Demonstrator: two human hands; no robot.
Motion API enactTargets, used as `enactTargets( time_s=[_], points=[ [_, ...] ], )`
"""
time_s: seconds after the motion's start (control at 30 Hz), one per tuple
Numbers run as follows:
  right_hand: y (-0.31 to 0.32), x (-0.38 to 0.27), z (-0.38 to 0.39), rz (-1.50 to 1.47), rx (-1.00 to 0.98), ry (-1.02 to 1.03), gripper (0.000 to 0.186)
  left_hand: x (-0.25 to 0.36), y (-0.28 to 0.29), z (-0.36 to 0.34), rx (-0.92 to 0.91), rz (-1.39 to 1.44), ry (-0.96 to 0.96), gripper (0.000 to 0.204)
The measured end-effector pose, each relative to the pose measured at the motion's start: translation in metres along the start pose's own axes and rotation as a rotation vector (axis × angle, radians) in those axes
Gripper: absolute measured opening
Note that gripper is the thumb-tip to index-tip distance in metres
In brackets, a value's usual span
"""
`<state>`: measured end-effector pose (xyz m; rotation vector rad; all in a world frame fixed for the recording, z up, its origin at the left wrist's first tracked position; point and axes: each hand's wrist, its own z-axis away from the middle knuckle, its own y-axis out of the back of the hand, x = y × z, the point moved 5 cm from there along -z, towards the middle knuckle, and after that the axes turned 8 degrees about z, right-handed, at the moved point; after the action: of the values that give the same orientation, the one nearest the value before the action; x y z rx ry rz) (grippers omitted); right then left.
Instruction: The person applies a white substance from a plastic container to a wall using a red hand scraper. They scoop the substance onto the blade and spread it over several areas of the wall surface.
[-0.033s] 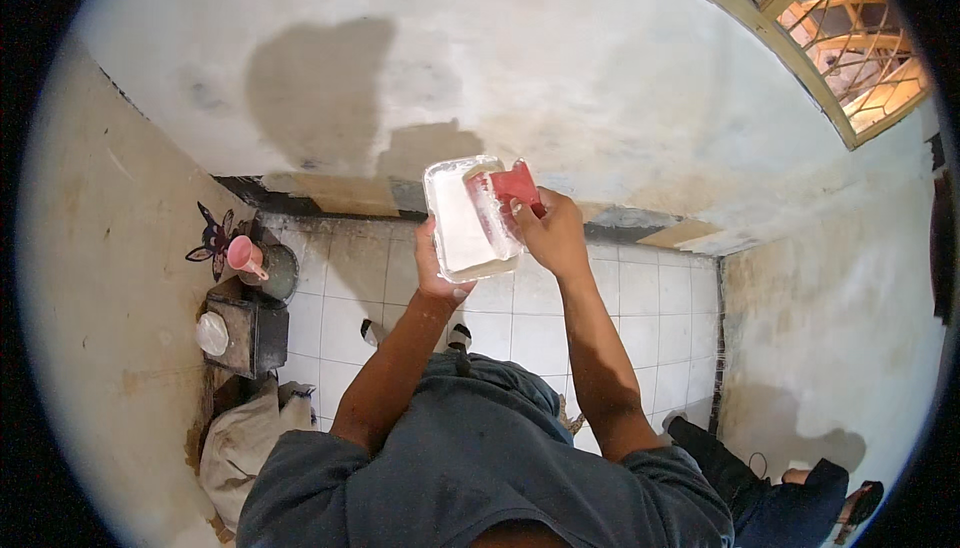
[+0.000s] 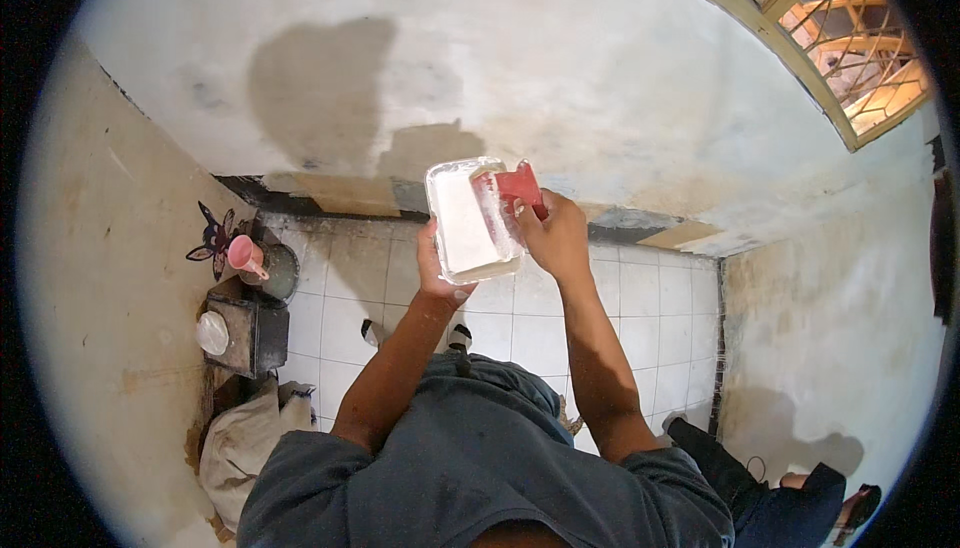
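A shallow, rounded rectangular tray (image 2: pixel 433 210) is held up in front of the wall, over the tiled floor. Smooth white paste (image 2: pixel 464 228) fills much of it. My left hand (image 2: pixel 436 273) grips the tray from its lower left side, the thumb along the edge and the other fingers hidden underneath. In my right hand (image 2: pixel 560 235) is a red scraper (image 2: pixel 517 186), pinched by its top. White paste smears the scraper's broad blade, which rests in the tray along the right side. Some white residue also marks my left wrist.
A pale, patchy wall (image 2: pixel 580 88) rises ahead, with a yellow-framed window (image 2: pixel 775 23) at upper right. At left are a pink dipper (image 2: pixel 242 253), a dark box (image 2: pixel 268 336) and a whitish sack (image 2: pixel 240 453). Another person's dark clothing (image 2: pixel 785 508) shows at lower right.
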<state>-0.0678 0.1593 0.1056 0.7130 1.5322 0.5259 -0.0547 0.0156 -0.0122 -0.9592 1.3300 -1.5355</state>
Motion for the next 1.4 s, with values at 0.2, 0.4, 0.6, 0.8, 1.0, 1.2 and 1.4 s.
enactTargets(
  time_s=[0.2, 0.4, 0.6, 0.8, 1.0, 1.2, 1.4],
  points=[
    [-0.018, 0.000, 0.015, 0.123, 0.019, 0.017, 0.021, -0.007, -0.026, 0.014, -0.079, -0.047, -0.029, 0.066],
    [-0.038, -0.014, 0.010, 0.190, -0.040, 0.030, 0.024, -0.010, -0.006, 0.002, -0.054, -0.005, 0.016, 0.061],
    [-0.038, -0.007, 0.005, 0.117, -0.013, 0.000, 0.025, -0.009, -0.005, -0.003, 0.002, -0.063, -0.021, 0.053],
    [-0.050, -0.017, 0.004, 0.218, 0.004, 0.120, 0.024, 0.001, -0.016, -0.009, -0.077, -0.085, -0.037, 0.048],
    [-0.038, -0.036, 0.000, 0.169, -0.003, 0.116, 0.026, 0.004, -0.018, -0.015, -0.092, -0.117, -0.069, 0.053],
    [-0.040, -0.029, -0.006, 0.190, 0.004, 0.073, 0.026, -0.005, -0.026, -0.012, -0.045, -0.059, -0.033, 0.049],
    [-0.047, -0.039, -0.008, 0.239, -0.004, 0.122, 0.027, 0.004, -0.012, -0.016, -0.178, -0.046, -0.056, 0.053]
  ],
)
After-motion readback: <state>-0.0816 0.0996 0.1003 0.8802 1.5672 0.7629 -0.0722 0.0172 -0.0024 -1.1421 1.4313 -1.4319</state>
